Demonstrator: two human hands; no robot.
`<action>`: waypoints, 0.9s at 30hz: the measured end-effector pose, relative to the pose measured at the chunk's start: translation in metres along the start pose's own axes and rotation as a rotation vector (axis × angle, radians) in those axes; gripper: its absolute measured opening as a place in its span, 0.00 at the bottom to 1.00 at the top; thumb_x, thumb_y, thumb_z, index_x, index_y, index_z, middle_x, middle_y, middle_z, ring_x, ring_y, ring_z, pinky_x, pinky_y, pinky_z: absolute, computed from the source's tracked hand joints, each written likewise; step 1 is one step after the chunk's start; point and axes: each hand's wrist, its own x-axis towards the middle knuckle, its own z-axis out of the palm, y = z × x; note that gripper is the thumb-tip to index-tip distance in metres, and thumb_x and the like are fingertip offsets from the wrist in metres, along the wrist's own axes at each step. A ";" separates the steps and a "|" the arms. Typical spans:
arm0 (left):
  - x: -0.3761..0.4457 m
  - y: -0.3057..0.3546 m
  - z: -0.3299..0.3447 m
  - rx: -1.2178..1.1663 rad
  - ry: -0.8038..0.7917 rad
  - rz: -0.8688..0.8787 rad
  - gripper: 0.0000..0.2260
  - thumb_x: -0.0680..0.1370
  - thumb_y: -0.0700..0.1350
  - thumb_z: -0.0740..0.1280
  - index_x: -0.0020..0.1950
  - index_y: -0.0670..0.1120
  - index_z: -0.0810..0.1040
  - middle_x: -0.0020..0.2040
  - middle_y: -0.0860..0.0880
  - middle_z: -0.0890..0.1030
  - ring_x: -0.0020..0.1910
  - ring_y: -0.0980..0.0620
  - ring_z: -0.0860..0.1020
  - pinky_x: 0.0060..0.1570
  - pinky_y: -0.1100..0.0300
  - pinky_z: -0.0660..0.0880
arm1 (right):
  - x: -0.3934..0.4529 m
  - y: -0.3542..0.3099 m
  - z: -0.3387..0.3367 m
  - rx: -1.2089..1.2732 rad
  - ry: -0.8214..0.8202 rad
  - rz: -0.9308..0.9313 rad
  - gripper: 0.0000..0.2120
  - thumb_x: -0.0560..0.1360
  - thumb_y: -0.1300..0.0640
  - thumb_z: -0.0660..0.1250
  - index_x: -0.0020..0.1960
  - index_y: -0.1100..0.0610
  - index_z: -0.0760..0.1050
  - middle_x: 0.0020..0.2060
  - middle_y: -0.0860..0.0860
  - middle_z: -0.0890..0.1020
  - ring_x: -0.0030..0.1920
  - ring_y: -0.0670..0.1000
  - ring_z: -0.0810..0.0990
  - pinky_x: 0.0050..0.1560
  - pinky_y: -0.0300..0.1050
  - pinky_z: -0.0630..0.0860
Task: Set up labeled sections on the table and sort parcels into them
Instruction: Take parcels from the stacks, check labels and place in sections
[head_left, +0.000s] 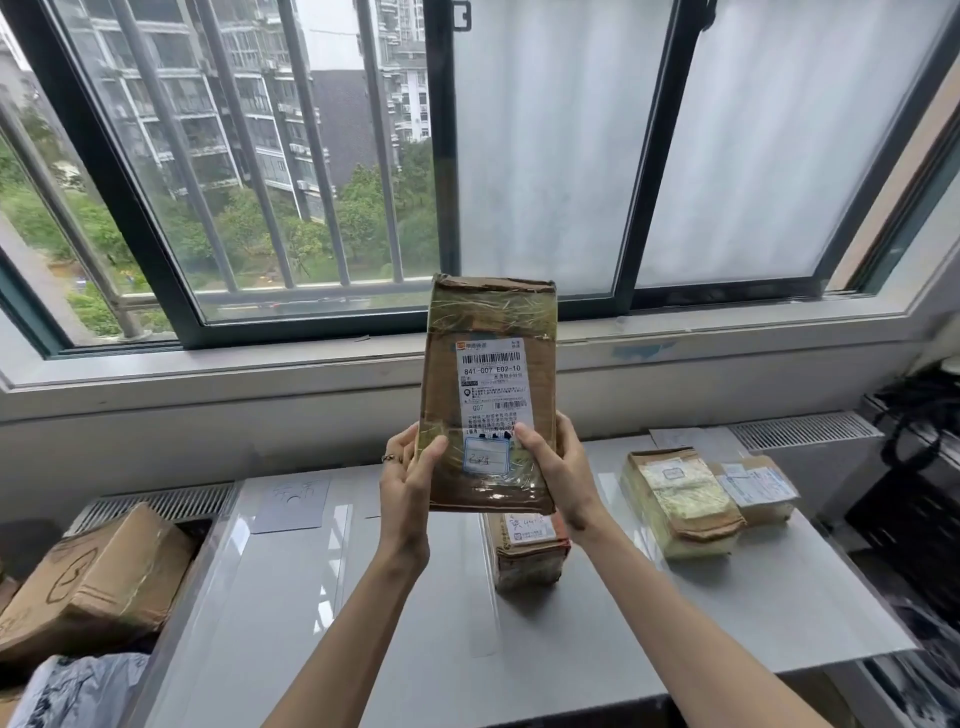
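Above the grey table (311, 597), a taped cardboard parcel (491, 395) is held upright in front of the window, its shipping label facing the camera. The left hand (408, 480) and right hand (558, 470) grip its lower edges, thumbs pressed on the front (one beside the small blue-edged sticker). Just below the grip lies another parcel (524, 551); two more parcels (680, 501) sit to the right of it.

One head-worn view looks forward and slightly down over the table (363, 597), facing the window (519, 156).
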 end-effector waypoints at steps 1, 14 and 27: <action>0.000 -0.001 0.007 0.000 -0.024 -0.018 0.25 0.71 0.50 0.71 0.65 0.43 0.70 0.48 0.53 0.85 0.49 0.53 0.83 0.51 0.51 0.79 | -0.002 -0.002 -0.008 0.000 0.015 -0.005 0.42 0.62 0.37 0.75 0.70 0.51 0.67 0.58 0.52 0.82 0.58 0.54 0.82 0.60 0.60 0.78; -0.006 -0.047 0.149 -0.095 -0.133 -0.148 0.17 0.69 0.47 0.78 0.56 0.47 0.79 0.54 0.41 0.84 0.53 0.40 0.83 0.53 0.44 0.80 | 0.003 -0.030 -0.174 -0.070 0.203 -0.154 0.14 0.83 0.50 0.56 0.63 0.48 0.77 0.57 0.48 0.82 0.57 0.44 0.81 0.48 0.33 0.77; -0.037 -0.132 0.266 -0.342 -0.071 -0.488 0.22 0.73 0.50 0.68 0.66 0.45 0.75 0.58 0.42 0.83 0.49 0.46 0.84 0.53 0.48 0.79 | 0.030 -0.022 -0.357 -0.040 0.190 0.208 0.32 0.73 0.53 0.73 0.74 0.51 0.65 0.51 0.54 0.81 0.27 0.44 0.79 0.28 0.37 0.75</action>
